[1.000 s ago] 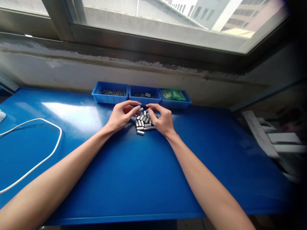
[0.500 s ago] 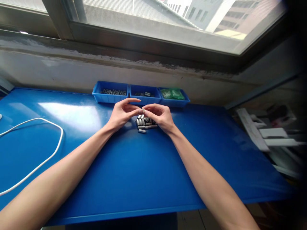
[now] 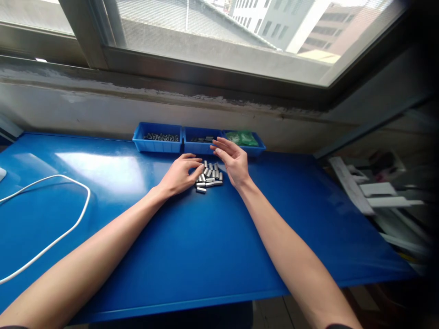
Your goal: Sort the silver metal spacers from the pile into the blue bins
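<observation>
"Blue smooth tabletop (image 3: 192, 256) under a grey metal window frame (image 3: 206, 71), white cable (image 3: 88, 192) off to the left. Where're the parts?"

"Small pile of short silver-and-black metal pieces (image 3: 209, 173), mid-table, w/ one apart at the near edge. Behind: blue plastic bins in a row, small dark metal parts in the L and middle ones, green plastic bag (image 3: 245, 138) in the R one."

"And the hands?"

"L hand (image 3: 183, 173) is at the pile's left edge, fingers loosely bent, thumb by the pieces — can't tell if it's got one. R hand (image 3: 235, 162) is raised just beyond the pile, near the middle bin, fingers spread, no piece visible."

"So, which step?"

"Handling loose pieces one-by-one, I'd judge. Any pick from there calls for a narrow fingertip pinch — neighbours sit tight, easily nudged."
</observation>
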A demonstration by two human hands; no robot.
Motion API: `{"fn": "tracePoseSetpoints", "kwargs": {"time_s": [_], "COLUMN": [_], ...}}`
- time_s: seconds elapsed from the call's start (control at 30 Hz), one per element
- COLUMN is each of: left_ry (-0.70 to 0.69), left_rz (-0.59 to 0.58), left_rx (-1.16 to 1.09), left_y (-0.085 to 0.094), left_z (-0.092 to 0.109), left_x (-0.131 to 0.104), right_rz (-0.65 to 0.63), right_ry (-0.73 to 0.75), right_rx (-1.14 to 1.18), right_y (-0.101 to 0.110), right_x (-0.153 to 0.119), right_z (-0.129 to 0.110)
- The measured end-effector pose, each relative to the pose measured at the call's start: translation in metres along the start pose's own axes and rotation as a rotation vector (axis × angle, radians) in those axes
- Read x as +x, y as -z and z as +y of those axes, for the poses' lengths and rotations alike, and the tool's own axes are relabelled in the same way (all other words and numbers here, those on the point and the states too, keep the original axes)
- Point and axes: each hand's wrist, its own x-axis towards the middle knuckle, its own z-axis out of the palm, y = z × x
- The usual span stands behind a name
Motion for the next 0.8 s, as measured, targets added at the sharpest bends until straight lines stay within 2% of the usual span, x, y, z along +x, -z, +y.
{"fn": "tracePoseSetpoints", "kwargs": {"time_s": [0.27, 0.4, 0.67, 0.8], "left_ry": [-0.026, -0.018, 0.046, 0.154], "left_rz": [-0.040, -0.015, 0.068, 0.166], "left_rx": [0.137, 0.175, 0.018, -0.190], "left_y": [0.008, 0.012, 0.012, 0.012], "left_z": [-0.003, -0.007, -0.012, -0.011], "left_x": [-0.001, -0.002, -0.003, -0.004], "right_rz": [-0.009, -0.031, -0.075, -0.044], "right_ry": [-0.020, -0.047, -0.048, -0.009], "right_rx": [-0.032, -0.034, -0.069, -0.079], "right_y": [0.003, 0.002, 0.004, 0.002], "right_x": [-0.010, -0.011, -0.009, -0.011], "right_z": [0.004, 0.001, 0.004, 0.003]}}
